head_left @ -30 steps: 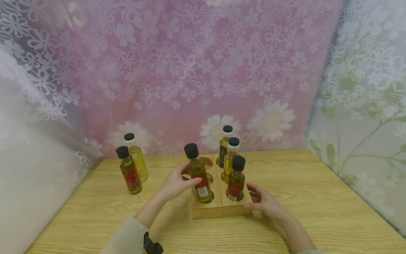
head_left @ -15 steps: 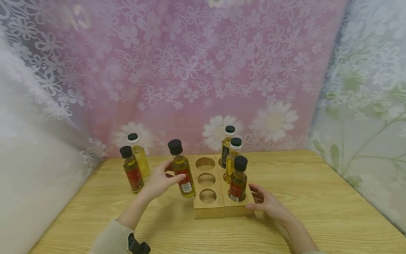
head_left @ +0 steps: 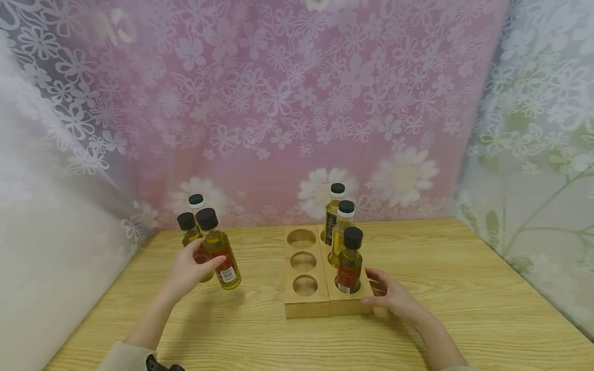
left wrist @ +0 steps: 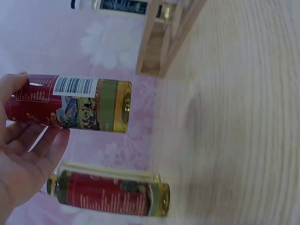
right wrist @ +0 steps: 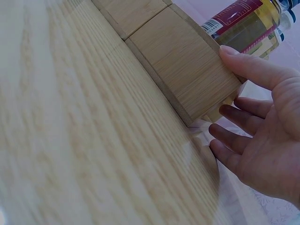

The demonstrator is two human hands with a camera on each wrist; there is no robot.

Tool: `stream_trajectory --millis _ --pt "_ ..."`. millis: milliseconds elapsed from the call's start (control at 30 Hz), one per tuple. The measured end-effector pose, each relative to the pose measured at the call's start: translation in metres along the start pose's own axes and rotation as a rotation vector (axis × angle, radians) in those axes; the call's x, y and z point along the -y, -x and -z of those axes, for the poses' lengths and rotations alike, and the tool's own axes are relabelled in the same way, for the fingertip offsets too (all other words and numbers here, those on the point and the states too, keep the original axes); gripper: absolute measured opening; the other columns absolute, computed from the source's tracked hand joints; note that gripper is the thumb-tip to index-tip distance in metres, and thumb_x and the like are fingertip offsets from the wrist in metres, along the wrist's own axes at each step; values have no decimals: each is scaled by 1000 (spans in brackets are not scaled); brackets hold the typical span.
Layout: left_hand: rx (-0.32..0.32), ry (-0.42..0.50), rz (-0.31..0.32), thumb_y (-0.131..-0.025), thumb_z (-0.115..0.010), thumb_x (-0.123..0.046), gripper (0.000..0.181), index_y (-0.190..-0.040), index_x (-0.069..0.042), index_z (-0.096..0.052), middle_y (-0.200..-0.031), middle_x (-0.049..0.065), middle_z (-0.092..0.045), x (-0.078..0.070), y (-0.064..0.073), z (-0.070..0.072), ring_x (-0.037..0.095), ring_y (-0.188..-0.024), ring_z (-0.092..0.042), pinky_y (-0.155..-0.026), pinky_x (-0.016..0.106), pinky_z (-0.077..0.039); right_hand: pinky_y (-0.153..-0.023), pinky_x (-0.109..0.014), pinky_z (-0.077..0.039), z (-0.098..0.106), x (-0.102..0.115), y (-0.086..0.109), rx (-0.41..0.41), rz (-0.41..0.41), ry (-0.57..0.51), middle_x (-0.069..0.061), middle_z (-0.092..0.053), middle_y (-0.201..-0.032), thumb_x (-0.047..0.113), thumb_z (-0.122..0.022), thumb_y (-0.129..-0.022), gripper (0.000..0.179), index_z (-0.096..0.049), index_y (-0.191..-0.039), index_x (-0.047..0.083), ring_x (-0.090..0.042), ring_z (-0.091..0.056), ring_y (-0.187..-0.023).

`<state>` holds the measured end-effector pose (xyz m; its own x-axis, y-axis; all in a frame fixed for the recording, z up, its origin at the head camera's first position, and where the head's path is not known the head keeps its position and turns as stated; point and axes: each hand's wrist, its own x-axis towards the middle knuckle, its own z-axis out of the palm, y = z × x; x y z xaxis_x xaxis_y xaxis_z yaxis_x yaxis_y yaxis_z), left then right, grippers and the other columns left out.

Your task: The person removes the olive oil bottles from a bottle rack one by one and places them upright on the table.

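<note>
My left hand [head_left: 187, 270] grips a red-labelled olive oil bottle [head_left: 221, 257] with a black cap, thumb on the front. The bottle is raised over the table and leans a little; its base shows clear of the wood in the left wrist view. Behind it, partly hidden, stand a second red-labelled bottle [left wrist: 108, 194] and a pale oil bottle [head_left: 197, 200]. My right hand [head_left: 394, 299] rests at the near right corner of the right wooden holder [head_left: 350, 307], thumb at its edge, fingers loosely bent along its side. That holder carries a red-labelled bottle [head_left: 348, 270] in front.
Two paler oil bottles with green caps, a middle one [head_left: 339, 242] and a rear one [head_left: 331, 219], stand behind it in the same holder. The left wooden holder [head_left: 306, 309] adjoins it and has three bare round holes. A floral curtain [head_left: 297, 103] hangs behind the table.
My left hand has lifted the bottle out of the left holder's front hole and carried it left, close to the two standing bottles. My right hand has stayed at the right holder.
</note>
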<state>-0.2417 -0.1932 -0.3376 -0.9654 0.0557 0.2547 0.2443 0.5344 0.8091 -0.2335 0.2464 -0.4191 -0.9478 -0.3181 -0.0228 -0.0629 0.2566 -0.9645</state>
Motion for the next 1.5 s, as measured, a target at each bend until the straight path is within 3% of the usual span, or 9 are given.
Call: stream_trajectory --millis 233,467,767,1233,1500 --pt "-2 -56 50 -84 -68 -38 65 -133 -1 -44 -114 18 -56 21 5 14 32 -103 -54 -79 43 -49 -102 -55 -28 0 0 0 2 0 -6 -30 -21 -145 18 -71 -82 84 -18 -144 -5 -49 -24 -130" --pt "-7 -113 33 -84 -68 -37 68 -134 1 -43 -112 19 -58 37 8 27 33 -104 -54 -80 45 -48 -102 -56 -26 1 -1 0 -2 -5 -8 -30 -19 -146 18 -71 -82 84 -18 -144 -4 -50 -22 -130" --pt "-9 -191 69 -84 -68 -39 68 -129 6 -44 -112 23 -58 46 12 46 38 -106 -52 -82 49 -44 -103 -57 -26 2 1 0 1 4 -15 -30 -19 -146 17 -71 -82 84 -18 -144 -4 -50 -22 -130" --pt "8 -219 92 -84 -68 -37 69 -130 8 -43 -112 24 -58 62 14 50 37 -104 -55 -80 46 -47 -102 -57 -26 -1 1 0 -4 -6 3 -31 -19 -145 17 -71 -82 85 -18 -144 -6 -51 -23 -129" --pt "16 -178 118 -83 -69 -37 67 -127 8 -45 -114 24 -57 66 16 52 37 -106 -53 -84 49 -44 -102 -54 -29 -1 1 1 5 0 -1 -31 -19 -145 16 -70 -83 85 -16 -144 -6 -50 -24 -129"
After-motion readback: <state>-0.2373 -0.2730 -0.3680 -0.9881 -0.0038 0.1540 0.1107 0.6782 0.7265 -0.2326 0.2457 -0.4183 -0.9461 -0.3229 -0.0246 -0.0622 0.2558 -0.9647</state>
